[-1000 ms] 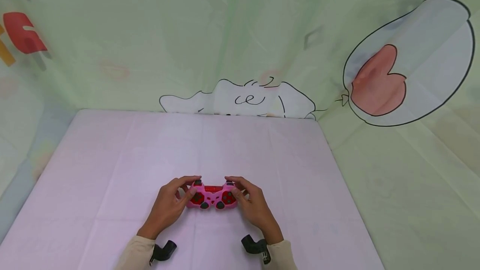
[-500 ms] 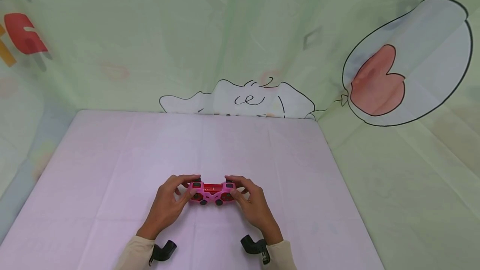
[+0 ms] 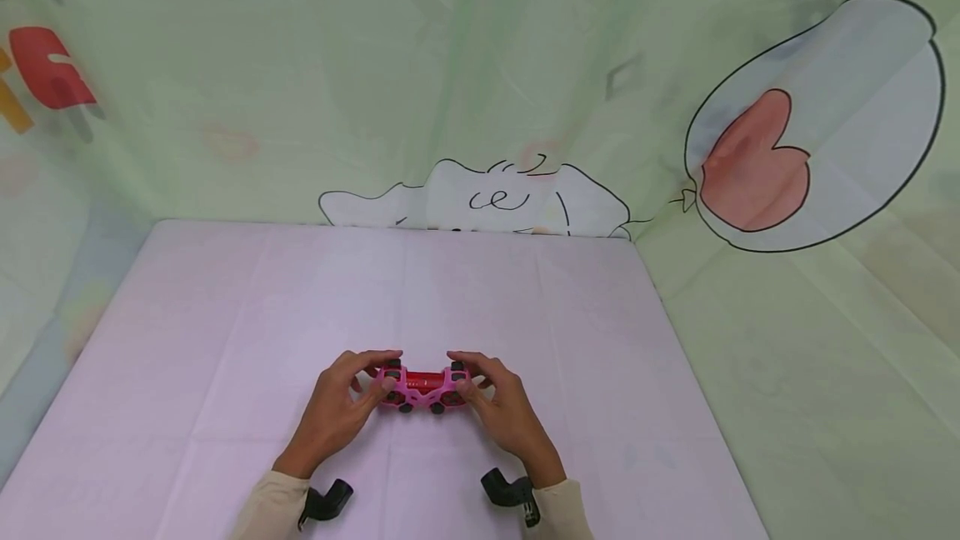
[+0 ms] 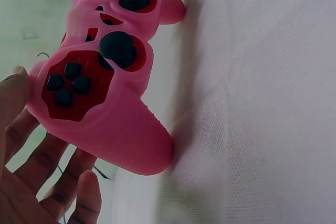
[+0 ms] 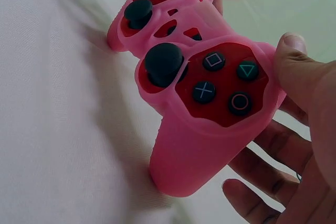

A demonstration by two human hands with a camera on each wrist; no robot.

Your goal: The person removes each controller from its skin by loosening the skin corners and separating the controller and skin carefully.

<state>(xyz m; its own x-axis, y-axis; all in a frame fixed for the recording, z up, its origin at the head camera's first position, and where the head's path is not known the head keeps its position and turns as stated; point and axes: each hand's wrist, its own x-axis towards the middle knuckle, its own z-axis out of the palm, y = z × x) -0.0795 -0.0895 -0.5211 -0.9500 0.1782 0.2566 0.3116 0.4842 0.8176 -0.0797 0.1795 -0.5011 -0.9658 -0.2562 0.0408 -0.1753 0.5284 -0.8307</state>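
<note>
A game controller (image 3: 425, 390) in a pink cover with a red body and black sticks is held between both hands near the front of the table. My left hand (image 3: 339, 407) pinches its left end, thumb on the upper face and index finger along the shoulder buttons. The right hand (image 3: 506, 407) grips the opposite end in the same way. In the left wrist view the directional buttons (image 4: 68, 83) face the camera, and the other fingers spread behind the grip. The right wrist view shows the symbol buttons (image 5: 223, 85) beside the thumb. Both handles point down, close over the cloth.
A pale pink cloth covers the table (image 3: 300, 298). Green printed curtains (image 3: 300, 65) surround its back and sides. Black wrist-worn cameras (image 3: 327, 501) stick out inward from both sleeves, just above the tabletop.
The controller has tilted between the hands, so its red shoulder edge now faces the head camera more and its button face less. Both hands have stayed nearly in place.
</note>
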